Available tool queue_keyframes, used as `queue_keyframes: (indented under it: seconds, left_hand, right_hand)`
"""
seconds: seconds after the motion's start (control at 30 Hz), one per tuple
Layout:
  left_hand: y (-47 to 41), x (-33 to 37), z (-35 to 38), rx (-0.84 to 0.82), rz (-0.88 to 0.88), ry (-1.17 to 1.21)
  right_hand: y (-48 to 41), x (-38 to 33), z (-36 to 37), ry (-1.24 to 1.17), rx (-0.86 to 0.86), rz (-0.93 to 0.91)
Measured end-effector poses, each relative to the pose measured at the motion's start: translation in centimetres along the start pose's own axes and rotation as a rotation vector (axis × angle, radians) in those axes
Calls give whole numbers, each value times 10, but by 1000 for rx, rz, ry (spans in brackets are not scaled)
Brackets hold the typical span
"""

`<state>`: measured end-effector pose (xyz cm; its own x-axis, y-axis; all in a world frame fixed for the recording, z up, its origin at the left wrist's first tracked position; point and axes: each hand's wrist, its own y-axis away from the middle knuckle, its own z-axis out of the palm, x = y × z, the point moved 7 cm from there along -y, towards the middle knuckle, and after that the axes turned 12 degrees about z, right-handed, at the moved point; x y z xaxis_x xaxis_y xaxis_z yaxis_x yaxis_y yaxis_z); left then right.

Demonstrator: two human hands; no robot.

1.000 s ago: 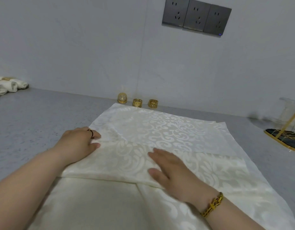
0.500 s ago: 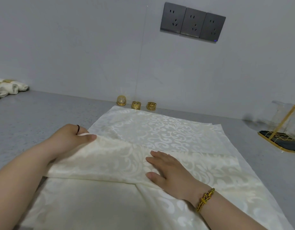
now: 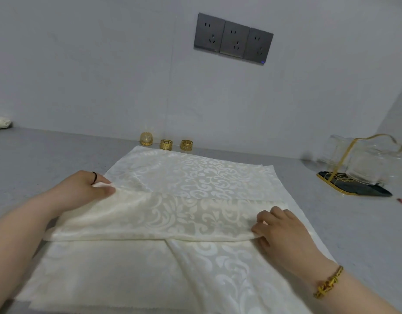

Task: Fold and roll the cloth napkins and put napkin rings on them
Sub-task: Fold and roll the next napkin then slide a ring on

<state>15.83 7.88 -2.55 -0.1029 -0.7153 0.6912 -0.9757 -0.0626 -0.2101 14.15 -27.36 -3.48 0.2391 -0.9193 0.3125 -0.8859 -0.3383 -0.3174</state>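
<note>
Left grip (image 3: 82, 191) pinches the folded band of the cream napkin (image 3: 202, 175) at centre left; my right grip (image 3: 279, 232) pinches its other end, lower right. The napkin lies spread on the grey table (image 3: 37, 159), three gold napkin rings (image 3: 166, 144) just past its far edge.

Pale grey wall (image 3: 93, 75) with three dark sockets (image 3: 233, 39) above a speckled grey counter (image 3: 48, 155).

3 gold rings (image 3: 166, 145), 3 pwr sockets (image 3: 234, 39), 1 spread napkin (image 3: 207, 175), 1 rack (image 3: 354, 186).
</note>
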Motion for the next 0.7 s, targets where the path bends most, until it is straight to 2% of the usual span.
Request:
queue_keyframes:
  seconds: [0.2,0.3,0.37,0.5,0.63,0.7]
  left_hand:
    - [0,13,-7,-43,29,-94]
    - [5,27,-1,-50,-4,184]
    - [11,47,9,-26,-15,404]
    - [23,90,43,90,2,584]
    - [37,122,81,9,69,558]
    - [39,126,98,-60,78,510]
  right_hand:
    - [-15,31,0,126,-37,262]
    - [-35,56,-3,102,-160,431]
    - [-60,78,-6,-69,-167,528]
    - [-125,125,-27,-476,-14,588]
    - [-165,139,-47,-1015,81,593]
    - [-177,138,-40,-1208,38,633]
